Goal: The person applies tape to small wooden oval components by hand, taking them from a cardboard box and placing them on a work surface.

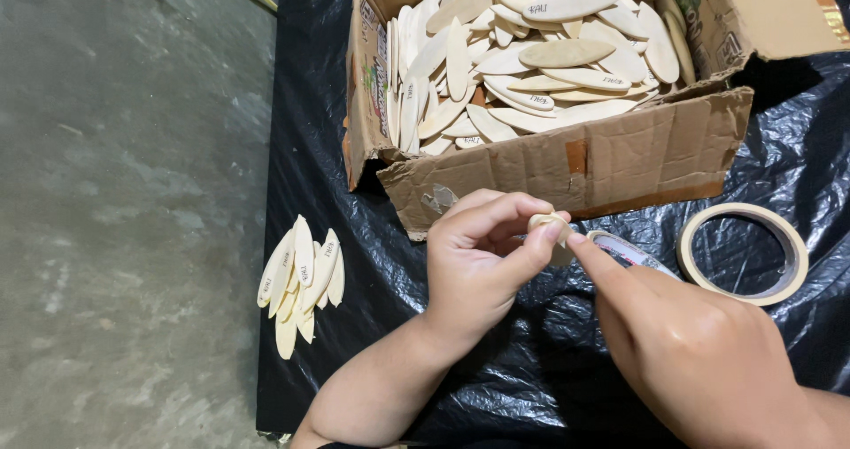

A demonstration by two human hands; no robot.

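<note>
My left hand (482,254) is closed around a small bundle of pale oval wooden pieces (549,222), only its top showing between thumb and fingers. My right hand (682,343) reaches in from the lower right, its fingertip touching that bundle beside my left thumb. Both hands hover over black plastic sheeting (372,263), just in front of a torn cardboard box (620,161) heaped with several of the same flat oval wooden pieces (540,59). Part of a small tape roll (624,250) shows behind my right finger.
A larger roll of masking tape (744,252) lies flat on the sheeting at the right. A loose pile of oval wooden pieces (301,281) sits on the sheeting's left edge. Grey concrete floor (124,210) lies to the left.
</note>
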